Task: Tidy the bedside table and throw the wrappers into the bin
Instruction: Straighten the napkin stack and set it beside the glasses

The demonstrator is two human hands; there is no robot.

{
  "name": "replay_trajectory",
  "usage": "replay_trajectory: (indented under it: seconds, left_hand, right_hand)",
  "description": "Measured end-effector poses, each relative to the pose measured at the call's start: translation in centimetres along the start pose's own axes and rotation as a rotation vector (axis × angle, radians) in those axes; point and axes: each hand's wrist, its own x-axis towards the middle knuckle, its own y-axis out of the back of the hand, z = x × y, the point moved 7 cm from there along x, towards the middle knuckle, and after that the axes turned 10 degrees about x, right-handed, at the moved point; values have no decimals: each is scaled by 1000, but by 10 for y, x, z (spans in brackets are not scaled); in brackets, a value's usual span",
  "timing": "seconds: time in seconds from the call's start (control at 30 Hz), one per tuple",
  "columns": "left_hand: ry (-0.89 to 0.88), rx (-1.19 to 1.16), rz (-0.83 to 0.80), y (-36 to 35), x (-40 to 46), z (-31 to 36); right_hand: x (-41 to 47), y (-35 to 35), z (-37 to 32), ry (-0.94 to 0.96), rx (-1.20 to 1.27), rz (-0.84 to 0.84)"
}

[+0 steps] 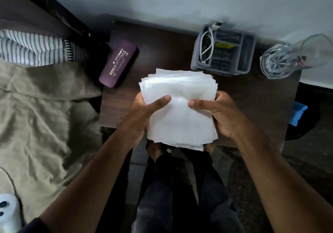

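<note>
Stack of white tissues [178, 106] held in both hands above the bedside table's [162, 52] front edge.

The left hand [144, 113] and right hand [221, 113] clasp its sides, thumbs on top. Purple spectacle case [119, 63] lies at the left edge, grey organiser tray [223, 49] at the back, glass carafe [292, 58] in the back-right corner.

Both the left hand [144, 113] and right hand [218, 113] grip a white tissue stack [180, 106] above the bedside table [162, 56].

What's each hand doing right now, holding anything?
Left hand: closed on the left edge of the stack of white tissues.
Right hand: closed on the stack's right edge, thumb on top.
</note>
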Motion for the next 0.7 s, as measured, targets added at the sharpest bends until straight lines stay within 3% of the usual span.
replay_trajectory:
  seconds: [0.17,0.33,0.53,0.7]
  left_hand:
    - [131,-48,3,-17,-3,-6]
    - [-44,52,99,-37,-1,15]
    - [-226,424,408,-77,-8,37]
    - [-275,558,391,-119,-12,43]
  right_hand:
    - [-11,23,-26,30,-38,31]
    - [-23,44,-29,66,-28,114]
    - [-48,43,-48,376,-437,483]
    - [-68,14,-56,580,-712,480]
